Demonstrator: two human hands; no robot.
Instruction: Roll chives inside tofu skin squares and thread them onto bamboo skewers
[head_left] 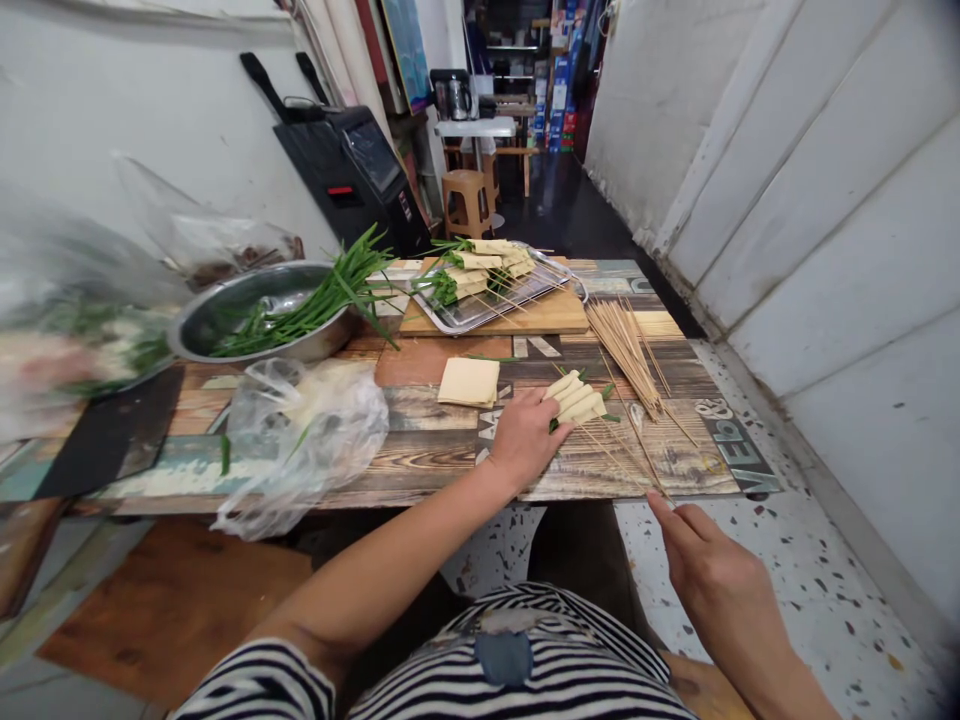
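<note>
Several pale tofu-skin rolls [576, 400], with green chives poking out of their ends, lie side by side on the table. My left hand [529, 435] is closed on their left side, its fingertips pressed against them. Thin skewers run from the rolls towards the table's front edge. My right hand [712, 560], just past that edge, pinches the end of a bamboo skewer [646, 455] between thumb and fingers. The skewer slants up and left, near the rolls. A stack of square tofu sheets [469, 382] sits left of the rolls.
A metal tray [472, 318] of skewered rolls rests on a wooden board [566, 318] behind. Loose bamboo skewers [624, 345] lie at the right. On the left are a steel bowl [196, 345] of chives [322, 295] and a crumpled plastic bag [307, 430] hanging over the front edge.
</note>
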